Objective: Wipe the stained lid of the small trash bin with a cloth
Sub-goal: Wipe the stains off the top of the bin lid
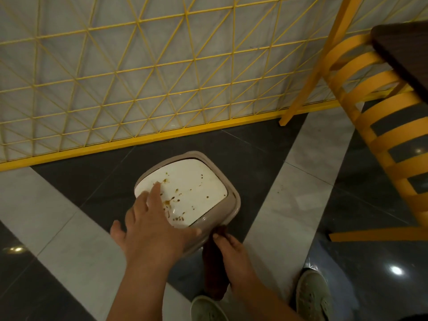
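A small beige trash bin (pixel 234 205) stands on the floor below me. Its white lid (pixel 196 191) carries several brown stain spots, thickest toward the near left. My left hand (pixel 148 230) is spread open over the bin's near left corner, with the fingertips resting on the lid among the stains. My right hand (pixel 234 256) is just beside the bin's near right corner and grips a dark brown cloth (pixel 214 281) that hangs down from it toward my shoes.
A yellow wire-grid partition (pixel 139 89) with a yellow base rail runs behind the bin. A yellow slatted chair (pixel 379 126) and a dark table corner (pixel 403 52) stand at the right. My two light shoes (pixel 312 295) are on the grey and dark tiled floor.
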